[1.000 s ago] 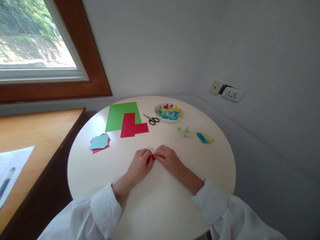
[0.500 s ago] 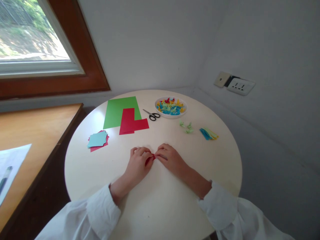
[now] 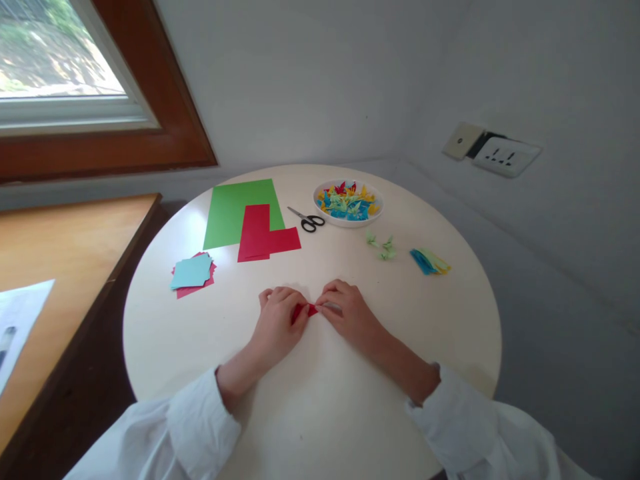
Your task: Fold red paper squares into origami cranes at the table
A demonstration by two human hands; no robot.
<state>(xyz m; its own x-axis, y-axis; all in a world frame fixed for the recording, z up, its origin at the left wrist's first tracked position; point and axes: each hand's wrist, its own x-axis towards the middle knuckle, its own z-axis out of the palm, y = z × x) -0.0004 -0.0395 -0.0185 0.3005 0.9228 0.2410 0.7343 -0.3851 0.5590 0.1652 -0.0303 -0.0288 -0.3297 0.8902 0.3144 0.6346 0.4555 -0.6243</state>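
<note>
Between my two hands, near the middle of the round white table (image 3: 320,400), is a small piece of red paper (image 3: 313,310). My left hand (image 3: 283,317) is closed over most of it, fingers and thumb pinching it. With thumb and fingertips, my right hand (image 3: 347,310) pinches its right end. The paper's folds are largely hidden by my fingers. Beyond my right hand lie several small pale green folded paper pieces (image 3: 387,254).
A white dish (image 3: 345,222) of colourful folded paper stands at the back, beside black-handled scissors (image 3: 309,222). Red strips (image 3: 255,230) overlap a green sheet (image 3: 225,213). Paper squares (image 3: 191,273) are stacked at left; folded strips (image 3: 430,261) lie at right. A wooden desk (image 3: 75,233) adjoins.
The view has tilted slightly down and shifted. My right hand has drawn a little away from my left, showing slightly more red paper between them.
</note>
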